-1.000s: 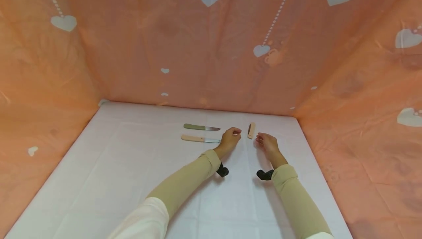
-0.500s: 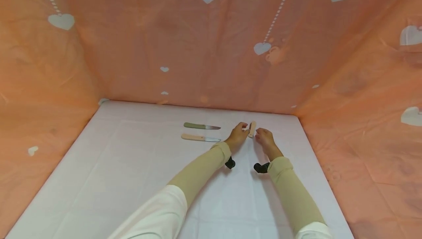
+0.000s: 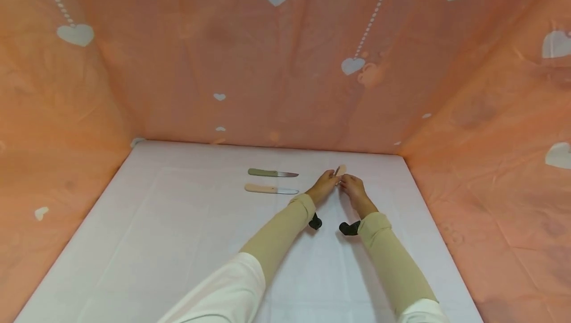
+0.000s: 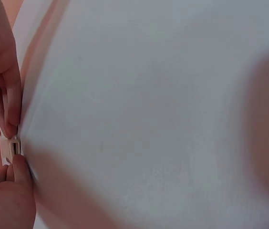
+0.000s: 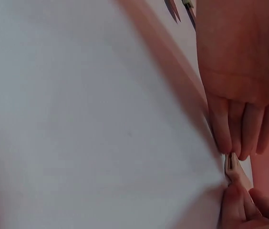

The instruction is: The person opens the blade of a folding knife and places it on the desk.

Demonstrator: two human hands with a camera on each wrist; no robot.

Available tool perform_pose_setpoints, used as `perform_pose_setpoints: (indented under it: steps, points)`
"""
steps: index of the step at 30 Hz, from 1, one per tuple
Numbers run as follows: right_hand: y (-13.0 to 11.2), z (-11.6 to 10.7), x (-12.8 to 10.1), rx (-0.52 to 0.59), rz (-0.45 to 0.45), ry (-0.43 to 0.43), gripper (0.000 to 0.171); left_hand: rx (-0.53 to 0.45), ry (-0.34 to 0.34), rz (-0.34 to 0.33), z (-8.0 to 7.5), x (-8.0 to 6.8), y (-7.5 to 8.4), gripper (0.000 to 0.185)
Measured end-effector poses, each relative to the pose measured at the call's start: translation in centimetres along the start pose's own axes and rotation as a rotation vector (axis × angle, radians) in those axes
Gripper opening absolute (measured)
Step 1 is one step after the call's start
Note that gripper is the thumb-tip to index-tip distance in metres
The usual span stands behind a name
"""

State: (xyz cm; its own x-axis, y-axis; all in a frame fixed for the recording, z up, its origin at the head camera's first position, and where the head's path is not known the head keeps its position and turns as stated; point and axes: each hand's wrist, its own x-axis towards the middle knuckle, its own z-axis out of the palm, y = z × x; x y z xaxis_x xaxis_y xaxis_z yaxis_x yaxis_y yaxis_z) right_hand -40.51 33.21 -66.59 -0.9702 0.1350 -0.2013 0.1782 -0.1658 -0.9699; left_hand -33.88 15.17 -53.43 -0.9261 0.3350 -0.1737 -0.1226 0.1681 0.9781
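Both hands meet over a small beige folding knife (image 3: 341,170) lying on the white tabletop (image 3: 178,243): the left hand (image 3: 324,184) pinches one end with curled fingertips, and the right hand (image 3: 351,187) pinches the other end. This looks like the start of prying the blade out, which would call for one grip to steady the handle. Well to the left of the grip lie a green-handled knife (image 3: 272,172) and a beige-handled knife (image 3: 270,189), untouched.
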Motion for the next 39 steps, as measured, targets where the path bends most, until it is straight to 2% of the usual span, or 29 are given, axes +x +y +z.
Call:
perform_pose_setpoints:
  steps: [3, 7, 8, 10, 13, 14, 15, 17, 18, 19, 20, 22, 23, 25, 26, 28, 31, 34, 39]
  points:
    - [1.2, -0.7, 1.3, 0.068, -0.031, -0.031, 0.037, 0.012, -0.023, 0.031, 0.0, -0.1, 0.0, 0.049]
    - [-0.3, 0.6, -0.3, 0.035, 0.03, 0.042, 0.034, 0.097, -0.023, 0.061, -0.1, -0.3, -0.1, 0.043]
    - [0.4, 0.4, 0.4, 0.064, 0.037, 0.04, 0.036, 0.113, -0.016, 0.06, 0.0, -0.4, -0.1, 0.043]
    - [-2.9, 2.8, -3.3, 0.038, 0.077, 0.09, 0.039, 0.133, 0.0, 0.059, 0.0, -0.5, 0.0, 0.043]
    - [-5.9, 4.8, -7.1, 0.071, 0.058, 0.079, 0.036, 0.142, 0.033, 0.049, 0.1, -0.5, 0.0, 0.042]
    - [-5.7, 4.8, -7.1, 0.11, 0.04, 0.06, 0.039, 0.15, 0.045, 0.046, 0.1, -0.5, 0.0, 0.041]
    - [-7.1, 5.8, -8.8, 0.08, 0.055, 0.086, 0.04, 0.163, 0.06, 0.045, 0.2, -0.4, -0.1, 0.041]
    - [-4.6, 4.3, -6.2, 0.122, 0.039, 0.067, 0.042, 0.186, 0.089, 0.044, 0.2, -0.4, -0.2, 0.039]
    - [-3.9, 4.0, -5.4, 0.127, 0.047, 0.07, 0.043, 0.199, 0.102, 0.049, 0.2, -0.4, -0.2, 0.038]
    - [-3.9, 4.1, -5.6, 0.162, 0.045, 0.051, 0.042, 0.216, 0.118, 0.057, 0.1, -0.4, -0.3, 0.036]
    - [-2.4, 3.3, -4.0, 0.172, 0.037, 0.045, 0.042, 0.238, 0.137, 0.068, 0.1, -0.4, -0.4, 0.034]
    - [-2.0, 3.5, -4.1, 0.192, 0.046, 0.024, 0.04, 0.279, 0.167, 0.096, -0.1, -0.6, -0.6, 0.03]
    - [-1.9, 3.7, -4.5, 0.224, 0.023, -0.017, 0.036, 0.301, 0.184, 0.108, -0.1, -0.8, -0.7, 0.028]
    - [-3.1, 5.0, -6.6, 0.208, 0.012, -0.019, 0.033, 0.325, 0.206, 0.136, -0.2, -1.2, -0.9, 0.024]
    - [-3.1, 5.4, -7.0, 0.177, 0.008, 0.006, 0.034, 0.324, 0.212, 0.15, -0.2, -1.4, -0.9, 0.023]
    - [-5.9, 7.8, -10.7, 0.092, 0.014, 0.089, 0.036, 0.314, 0.215, 0.187, -0.3, -1.9, -0.8, 0.022]
    - [-8.9, 10.0, -14.3, 0.025, -0.001, 0.177, 0.038, 0.275, 0.213, 0.245, -0.7, -2.5, -0.4, 0.022]
    - [-10.8, 10.5, -15.8, 0.07, -0.029, 0.178, 0.035, 0.247, 0.194, 0.304, -1.4, -3.0, 0.2, 0.023]
    - [-12.0, 10.5, -16.7, 0.174, -0.052, 0.157, 0.031, 0.268, 0.158, 0.401, -2.8, -4.1, 0.8, 0.024]
